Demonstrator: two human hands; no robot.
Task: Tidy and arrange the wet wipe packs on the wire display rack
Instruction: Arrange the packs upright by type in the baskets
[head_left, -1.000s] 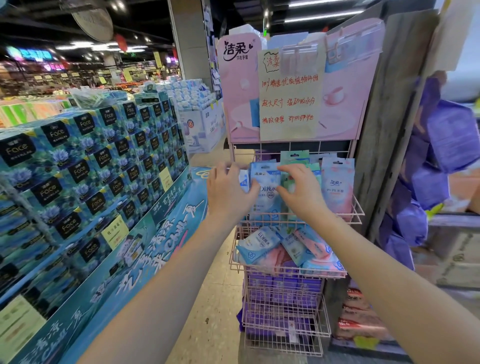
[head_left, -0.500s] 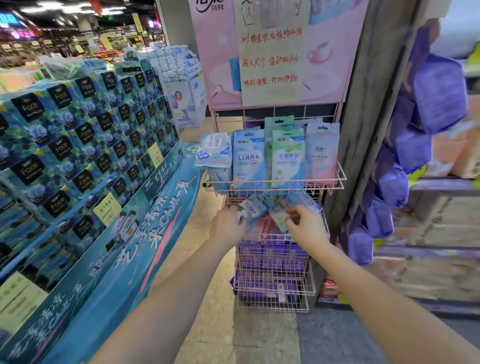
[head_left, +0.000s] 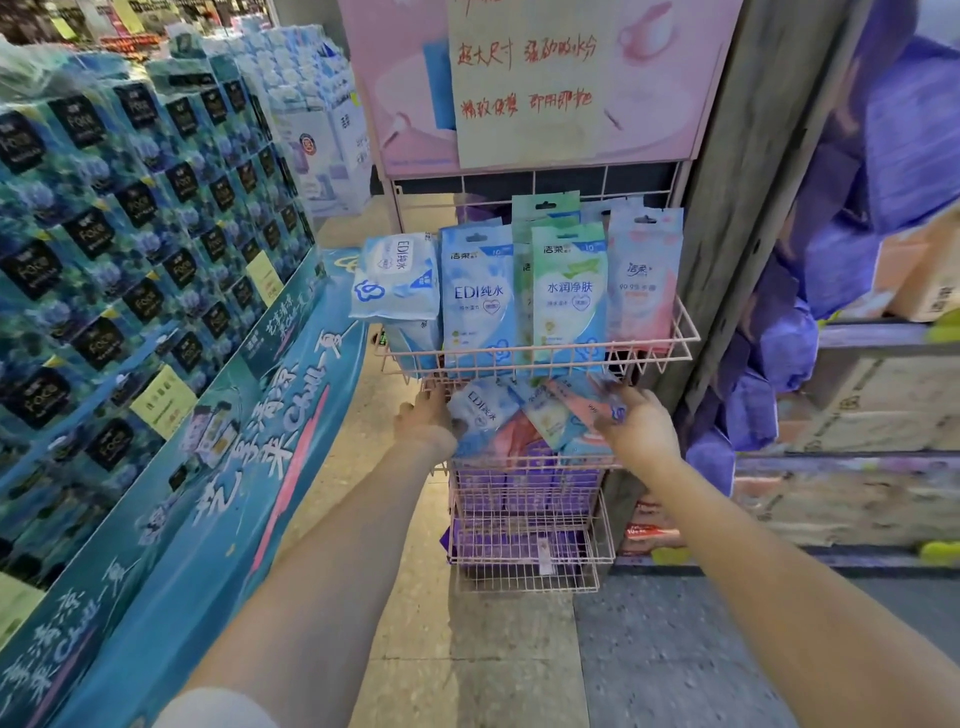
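1. Packs of wet wipes (head_left: 540, 418) lie jumbled in second basket (head_left: 519, 459) of pink wire rack (head_left: 524, 566); the row in top basket (head_left: 687, 332) stands upright.
2. Right hand (head_left: 636, 428) pinches loose pink pack (head_left: 584, 402). Left hand (head_left: 426, 421) touches blue EDI pack (head_left: 480, 413); can't tell its grip through blur.
3. Risk: slick film. Lifting one pack likely drags neighbours over the low front rim.
4. Risk: wide blue pack (head_left: 395, 280) overhangs top basket's left end; a knock from below could tip it off.
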